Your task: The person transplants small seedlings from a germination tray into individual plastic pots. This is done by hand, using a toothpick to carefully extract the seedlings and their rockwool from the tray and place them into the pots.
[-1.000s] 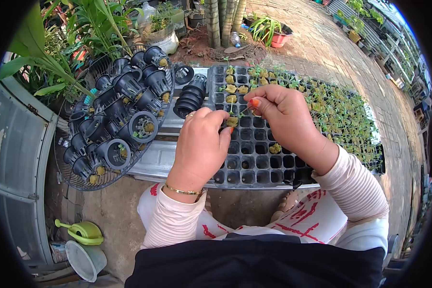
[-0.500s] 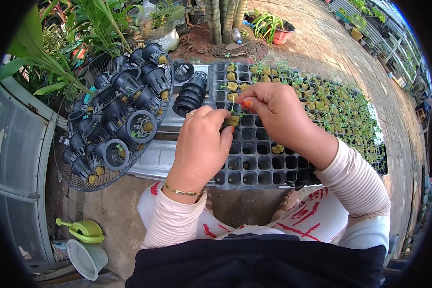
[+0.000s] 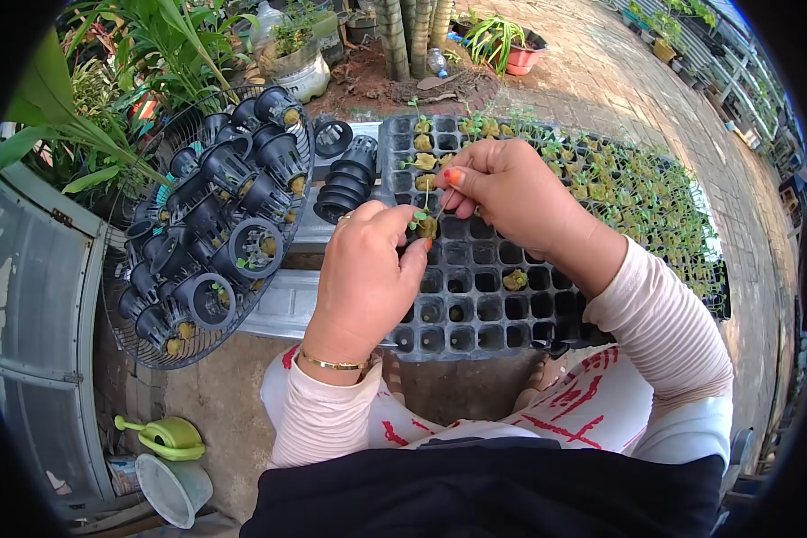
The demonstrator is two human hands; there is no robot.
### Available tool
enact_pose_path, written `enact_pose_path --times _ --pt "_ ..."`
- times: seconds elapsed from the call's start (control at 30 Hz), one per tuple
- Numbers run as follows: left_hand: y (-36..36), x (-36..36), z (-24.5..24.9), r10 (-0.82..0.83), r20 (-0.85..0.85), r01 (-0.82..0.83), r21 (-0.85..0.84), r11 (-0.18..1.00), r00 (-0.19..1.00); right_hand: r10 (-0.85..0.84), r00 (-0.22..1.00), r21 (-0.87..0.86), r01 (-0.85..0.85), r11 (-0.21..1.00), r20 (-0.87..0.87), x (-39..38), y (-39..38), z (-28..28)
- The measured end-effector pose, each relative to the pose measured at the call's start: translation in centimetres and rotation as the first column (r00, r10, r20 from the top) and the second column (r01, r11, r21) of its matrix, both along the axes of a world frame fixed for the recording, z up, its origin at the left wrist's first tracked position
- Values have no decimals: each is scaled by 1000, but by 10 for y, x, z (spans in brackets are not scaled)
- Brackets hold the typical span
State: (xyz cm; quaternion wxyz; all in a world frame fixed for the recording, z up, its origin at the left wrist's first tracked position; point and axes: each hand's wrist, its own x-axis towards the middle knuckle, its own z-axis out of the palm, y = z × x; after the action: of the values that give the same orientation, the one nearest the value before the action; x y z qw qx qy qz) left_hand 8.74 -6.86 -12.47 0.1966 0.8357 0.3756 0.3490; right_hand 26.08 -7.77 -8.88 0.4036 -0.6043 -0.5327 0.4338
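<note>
My left hand [image 3: 365,269] pinches a small brownish plug with a green seedling [image 3: 427,226] between thumb and fingers, above the black cell tray [image 3: 462,309]. Just to the right, my right hand [image 3: 511,193] is closed in a pinch on a thin stick, its tip close to the plug. Whether the tip touches the plug is too small to tell. A lone plug [image 3: 515,280] sits in a cell below my right hand. Many seedlings [image 3: 619,188] fill the tray's right side. Stacked black net pots [image 3: 346,179] lie left of the tray.
A wire basket [image 3: 307,215] full of black net pots stands at the left. The tray rests on a metal bench [image 3: 278,303]. A green watering can [image 3: 172,437] and a pale bucket [image 3: 175,490] are on the ground at lower left. Potted plants line the back.
The view has shifted slightly. My right hand has moved a little away from the seedling's top, and the thin stick now shows beside the plug. My left hand still pinches the plug.
</note>
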Motion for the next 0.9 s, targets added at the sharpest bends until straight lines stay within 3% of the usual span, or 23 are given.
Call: enact_pose_path --times 0.2,0.3,0.37,0.4,0.43,0.5,0.57,0.63,0.8,0.9 --pt "0 2 1 4 76 -5 5 1000 997 17 999 70 -20 997 44 1 -8 3" --pt "-1 -2 7 -12 147 29 -114 993 989 -48 999 137 44 990 24 0 -21 22" --pt "-1 -6 7 42 403 161 -456 875 914 -65 998 182 66 981 -11 3 -34 32" --pt "-1 -8 8 35 492 256 -511 821 870 -78 996 225 85 971 -43 6 -42 36" --pt "-2 -7 9 29 489 258 -509 821 872 -82 996 227 91 970 -46 9 -50 40" --pt "-5 -5 12 1 698 472 -486 736 716 -67 998 354 64 933 -5 17 -69 44" --pt "-7 -8 14 -5 723 531 -502 683 691 -85 996 425 88 901 -26 22 -88 39" --pt "-7 -9 11 -11 782 657 -516 550 623 -146 987 586 156 795 -66 25 -105 36" --pt "-15 1 6 -32 844 782 -481 396 535 -169 984 610 168 775 -57 34 -134 20" --pt "-21 5 3 -17 841 785 -497 370 541 -153 985 629 172 758 -85 37 -135 4"
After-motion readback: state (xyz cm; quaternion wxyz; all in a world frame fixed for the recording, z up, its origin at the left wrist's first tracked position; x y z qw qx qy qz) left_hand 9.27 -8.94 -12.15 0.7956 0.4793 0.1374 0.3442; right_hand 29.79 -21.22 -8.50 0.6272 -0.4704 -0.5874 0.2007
